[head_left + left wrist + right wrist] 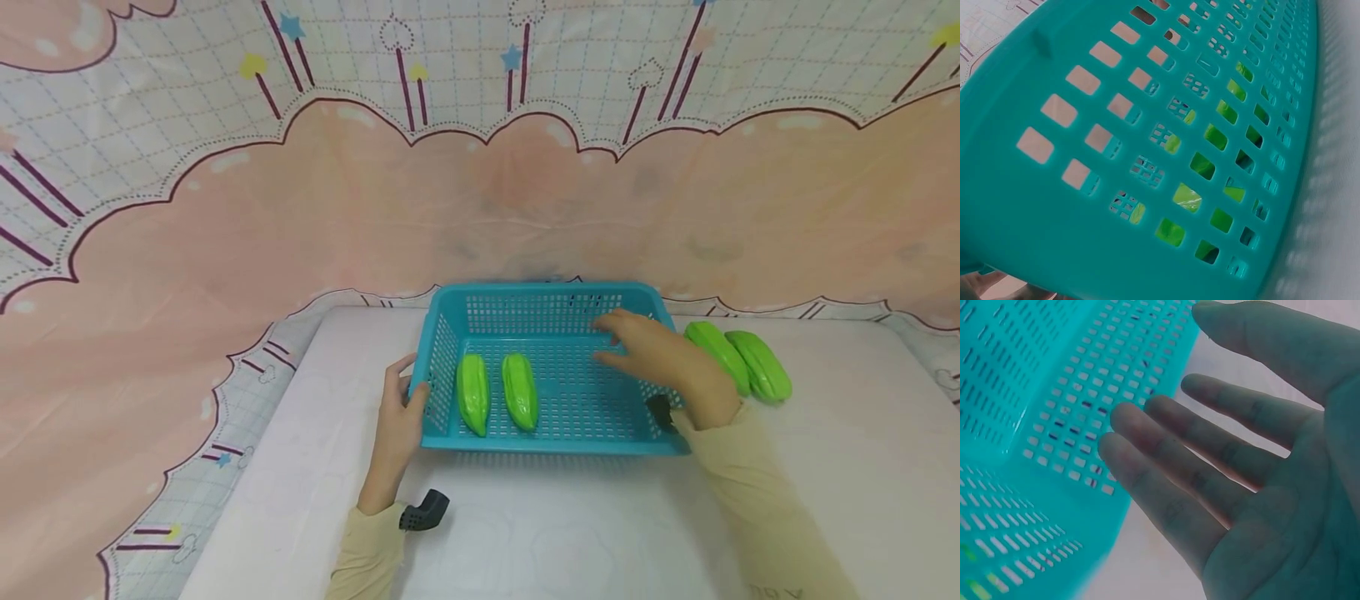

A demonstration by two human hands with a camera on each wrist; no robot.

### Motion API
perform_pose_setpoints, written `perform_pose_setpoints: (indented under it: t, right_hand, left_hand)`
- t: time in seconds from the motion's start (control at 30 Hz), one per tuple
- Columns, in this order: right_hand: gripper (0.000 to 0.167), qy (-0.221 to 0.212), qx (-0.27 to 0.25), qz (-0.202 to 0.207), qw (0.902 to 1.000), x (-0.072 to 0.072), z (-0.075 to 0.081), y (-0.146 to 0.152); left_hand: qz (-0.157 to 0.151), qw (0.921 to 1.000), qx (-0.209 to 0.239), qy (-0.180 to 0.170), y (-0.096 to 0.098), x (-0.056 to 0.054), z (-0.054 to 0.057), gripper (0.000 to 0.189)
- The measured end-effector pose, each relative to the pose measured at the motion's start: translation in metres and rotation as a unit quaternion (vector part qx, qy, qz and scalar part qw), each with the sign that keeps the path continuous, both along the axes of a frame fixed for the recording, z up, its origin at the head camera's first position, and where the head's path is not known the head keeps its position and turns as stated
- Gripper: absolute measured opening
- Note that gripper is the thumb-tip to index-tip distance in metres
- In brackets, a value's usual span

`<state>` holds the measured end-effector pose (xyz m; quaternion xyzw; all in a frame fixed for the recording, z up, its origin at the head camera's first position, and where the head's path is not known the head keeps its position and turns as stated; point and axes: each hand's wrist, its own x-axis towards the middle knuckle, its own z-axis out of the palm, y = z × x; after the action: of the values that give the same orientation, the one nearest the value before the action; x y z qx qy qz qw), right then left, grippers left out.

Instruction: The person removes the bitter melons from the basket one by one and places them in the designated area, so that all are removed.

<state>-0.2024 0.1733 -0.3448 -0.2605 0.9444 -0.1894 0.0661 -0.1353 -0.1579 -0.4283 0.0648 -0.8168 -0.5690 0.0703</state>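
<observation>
A blue plastic basket point(585, 443) with slotted walls stands on the table. Inside, on its left half, lie two glossy green, ridged, elongated fruit-like pieces point(472, 394), point(520, 392) side by side. My left hand point(399, 421) grips the basket's left rim, thumb on the near side; in the left wrist view the perforated wall point(1104, 219) fills most of the picture. Over the basket's right part hovers my right hand point(648, 354), fingers spread and holding nothing. The right wrist view shows its palm and extended fingers point(1166, 500) beside the basket wall point(1085, 512).
Two more green ridged pieces point(716, 354), point(759, 367) lie together on the white table point(847, 467), just right of the basket. A patterned pink and white cloth point(360, 217) hangs behind the table and shows along its left side. Each wrist carries a black device point(425, 511).
</observation>
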Motion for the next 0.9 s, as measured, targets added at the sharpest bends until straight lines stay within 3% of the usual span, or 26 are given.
perform_pose_setpoints:
  t: [0.9]
  right_hand:
    - [0.051, -0.04, -0.028, 0.029, 0.9984, -0.011, -0.02, -0.04]
  left_hand:
    - [-0.005, 1.0, 0.006, 0.004, -0.001, 0.0, -0.003, 0.048]
